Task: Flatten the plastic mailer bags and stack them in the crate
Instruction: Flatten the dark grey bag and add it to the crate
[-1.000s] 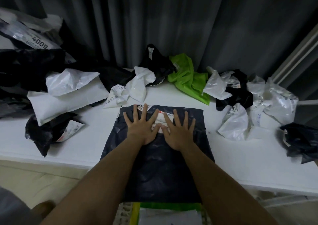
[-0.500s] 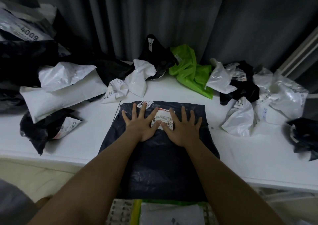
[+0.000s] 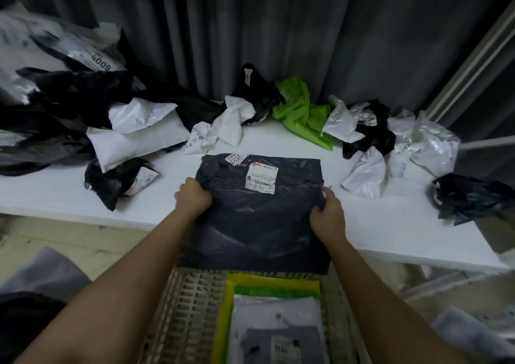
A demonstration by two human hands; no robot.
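Left hand [image 3: 192, 196] and right hand [image 3: 327, 213] grip opposite edges of a flat, glossy, wrinkled dark mailer [image 3: 259, 224] above the perforated crate [image 3: 189, 308].

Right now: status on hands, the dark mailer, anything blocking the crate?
Left hand and right hand grip the dark mailer by its side edges. Mailer flat, overhanging table edge above crate. Nothing blocking; flattened bags already inside.

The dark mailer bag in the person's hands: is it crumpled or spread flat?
Spread flat: the dark mailer bag lies smooth on the table edge, label facing up.
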